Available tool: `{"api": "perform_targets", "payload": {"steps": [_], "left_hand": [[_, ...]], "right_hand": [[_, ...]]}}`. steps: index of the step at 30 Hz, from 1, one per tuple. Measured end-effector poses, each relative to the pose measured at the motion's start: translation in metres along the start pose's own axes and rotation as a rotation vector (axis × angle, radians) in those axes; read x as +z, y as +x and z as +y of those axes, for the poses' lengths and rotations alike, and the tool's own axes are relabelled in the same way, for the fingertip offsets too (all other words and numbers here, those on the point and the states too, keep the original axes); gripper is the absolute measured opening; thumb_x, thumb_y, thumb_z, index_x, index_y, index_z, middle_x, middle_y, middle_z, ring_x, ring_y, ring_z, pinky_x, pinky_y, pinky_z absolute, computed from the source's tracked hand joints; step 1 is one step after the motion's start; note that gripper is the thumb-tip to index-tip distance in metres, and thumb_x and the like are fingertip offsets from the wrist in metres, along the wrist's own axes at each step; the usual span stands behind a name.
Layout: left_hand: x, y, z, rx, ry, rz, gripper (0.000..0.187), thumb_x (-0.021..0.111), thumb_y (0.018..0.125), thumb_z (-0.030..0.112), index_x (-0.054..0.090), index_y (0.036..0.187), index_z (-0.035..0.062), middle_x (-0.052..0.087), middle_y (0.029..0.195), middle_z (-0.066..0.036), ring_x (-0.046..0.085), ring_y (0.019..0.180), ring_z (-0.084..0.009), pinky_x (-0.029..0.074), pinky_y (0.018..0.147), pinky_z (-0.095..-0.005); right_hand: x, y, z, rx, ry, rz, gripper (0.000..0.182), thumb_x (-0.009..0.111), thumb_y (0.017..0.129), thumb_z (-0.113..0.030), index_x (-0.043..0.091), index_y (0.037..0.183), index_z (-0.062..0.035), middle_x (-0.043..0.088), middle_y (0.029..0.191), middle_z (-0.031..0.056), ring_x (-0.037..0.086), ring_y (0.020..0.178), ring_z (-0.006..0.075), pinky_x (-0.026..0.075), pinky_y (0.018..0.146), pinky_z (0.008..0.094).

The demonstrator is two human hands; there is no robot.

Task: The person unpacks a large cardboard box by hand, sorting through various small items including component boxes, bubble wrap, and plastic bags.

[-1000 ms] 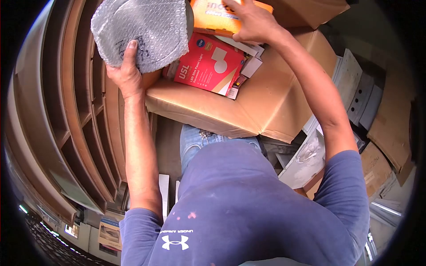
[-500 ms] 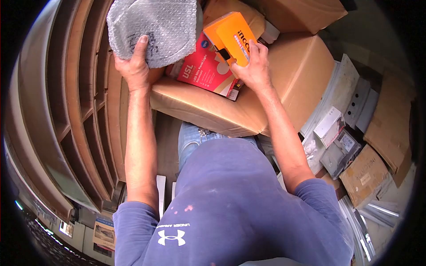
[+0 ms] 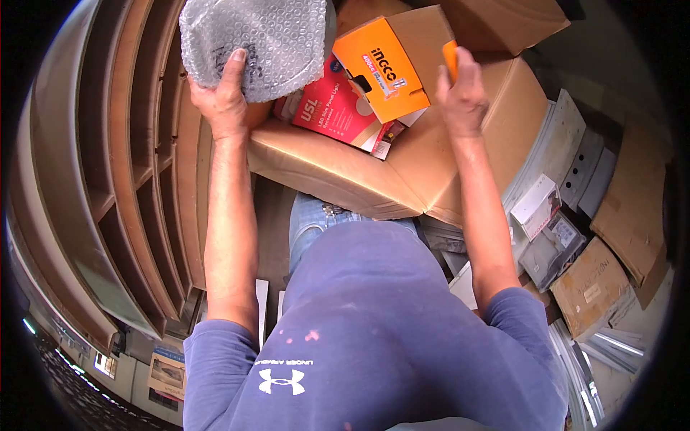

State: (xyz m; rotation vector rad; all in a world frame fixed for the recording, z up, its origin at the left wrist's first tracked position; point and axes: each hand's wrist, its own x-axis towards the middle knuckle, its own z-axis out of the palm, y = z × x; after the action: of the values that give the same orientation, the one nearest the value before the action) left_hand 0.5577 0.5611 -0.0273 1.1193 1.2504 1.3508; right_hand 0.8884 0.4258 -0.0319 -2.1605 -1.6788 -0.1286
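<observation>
My left hand (image 3: 221,97) grips a flat package in clear bubble wrap (image 3: 262,47), thumb on top, over the left part of the open carton. Dark writing on the package is too blurred to read. Tilted in the carton is an orange INGCO box (image 3: 384,72) marked 400cc. My right hand (image 3: 463,93), at its right, is closed on a small orange flap (image 3: 451,60). A plain brown panel (image 3: 424,32) lies between that flap and the box, like an opened lid. Below sits a red USL LED panel light box (image 3: 327,108), partly covered.
The large cardboard carton (image 3: 338,176) stands against my legs. Wooden shelving (image 3: 126,144) rises at the left. To the right are a white box (image 3: 535,208), a flattened brown carton (image 3: 593,287) and long pale strips (image 3: 575,373).
My right hand has moved right, off the orange box's printed face, and now pinches an orange flap. The brown panel has come into view. The bubble-wrapped package shifted slightly right and up.
</observation>
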Motion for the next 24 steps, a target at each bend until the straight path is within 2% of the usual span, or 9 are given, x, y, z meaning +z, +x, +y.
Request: {"api": "perform_targets", "payload": {"steps": [2,5,8,11,13,14,16,22,24], "left_hand": [[-0.002,0.001,0.0,-0.013,0.01,-0.013,0.054,0.078,0.084,0.013,0.055,0.13,-0.0022,0.064,0.119,-0.011,0.061,0.106,-0.0194,0.047,0.097,-0.0336],[-0.001,0.002,0.0,0.007,-0.022,0.023,0.053,0.083,0.079,0.014,0.059,0.123,-0.0024,0.068,0.112,-0.009,0.064,0.099,-0.0172,0.05,0.093,-0.0327],[-0.006,0.002,-0.004,0.015,0.044,-0.02,0.052,0.079,0.084,0.016,0.057,0.127,-0.002,0.065,0.116,-0.011,0.062,0.103,-0.019,0.048,0.095,-0.0336],[-0.001,0.0,0.002,-0.012,0.046,0.017,0.051,0.079,0.084,0.017,0.057,0.127,-0.0017,0.065,0.115,-0.01,0.062,0.103,-0.0186,0.048,0.095,-0.0337],[-0.003,0.0,0.002,-0.012,0.086,0.016,0.051,0.079,0.084,0.018,0.057,0.126,-0.0016,0.065,0.115,-0.01,0.062,0.103,-0.0185,0.048,0.095,-0.0336],[-0.005,0.0,0.002,-0.014,0.131,0.012,0.051,0.079,0.084,0.018,0.057,0.126,-0.0014,0.065,0.115,-0.01,0.062,0.103,-0.0183,0.048,0.095,-0.0335],[-0.004,0.001,0.0,0.006,0.109,0.017,0.052,0.079,0.084,0.019,0.057,0.126,-0.0015,0.065,0.115,-0.01,0.062,0.103,-0.0182,0.048,0.095,-0.0334],[-0.002,0.0,-0.002,0.001,0.088,0.056,0.051,0.082,0.081,0.019,0.06,0.122,-0.0017,0.068,0.112,-0.009,0.064,0.099,-0.0172,0.05,0.092,-0.0326],[-0.001,0.001,0.0,0.014,0.055,0.072,0.05,0.085,0.079,0.018,0.062,0.118,-0.002,0.07,0.108,-0.008,0.065,0.095,-0.0163,0.051,0.089,-0.0318]], "right_hand": [[0.008,0.018,0.028,0.03,-0.083,0.035,0.051,0.074,0.083,-0.01,0.055,0.13,-0.0111,0.057,0.117,0.0149,0.065,0.101,0.0344,0.058,0.078,0.0425],[0.018,0.025,0.039,0.142,-0.263,-0.118,0.052,0.074,0.083,-0.014,0.054,0.131,-0.0112,0.052,0.129,0.0169,0.065,0.105,0.0363,0.059,0.08,0.042],[0.031,0.018,0.013,0.088,-0.116,-0.233,0.051,0.074,0.085,-0.02,0.056,0.132,-0.0102,0.044,0.142,0.0168,0.061,0.114,0.0379,0.055,0.091,0.0457],[0.047,-0.008,-0.026,-0.014,-0.018,-0.341,0.063,0.074,0.085,-0.034,0.05,0.137,-0.0068,0.045,0.138,0.0187,0.06,0.116,0.0383,0.054,0.094,0.0478],[0.056,-0.015,-0.044,0.075,0.04,-0.222,0.078,0.079,0.079,-0.042,0.044,0.137,-0.0026,0.045,0.135,0.0224,0.06,0.115,0.0384,0.057,0.086,0.0472],[0.059,-0.01,-0.048,0.069,0.043,-0.22,0.078,0.079,0.079,-0.042,0.044,0.137,-0.0026,0.045,0.135,0.0224,0.06,0.115,0.0384,0.057,0.086,0.0472],[0.063,-0.001,-0.053,0.298,0.061,-0.343,0.09,0.081,0.076,-0.047,0.039,0.14,0.0015,0.044,0.137,0.0245,0.058,0.119,0.0388,0.057,0.086,0.0464],[0.057,0.019,-0.044,0.201,-0.049,-0.574,0.106,0.086,0.069,-0.046,0.031,0.147,-0.0013,0.033,0.146,0.0284,0.063,0.111,0.0388,0.058,0.084,0.0443],[0.054,0.003,-0.055,0.135,-0.043,-0.532,0.106,0.086,0.069,-0.043,0.029,0.149,-0.0034,0.03,0.148,0.0292,0.062,0.113,0.0412,0.057,0.086,0.046]]}}
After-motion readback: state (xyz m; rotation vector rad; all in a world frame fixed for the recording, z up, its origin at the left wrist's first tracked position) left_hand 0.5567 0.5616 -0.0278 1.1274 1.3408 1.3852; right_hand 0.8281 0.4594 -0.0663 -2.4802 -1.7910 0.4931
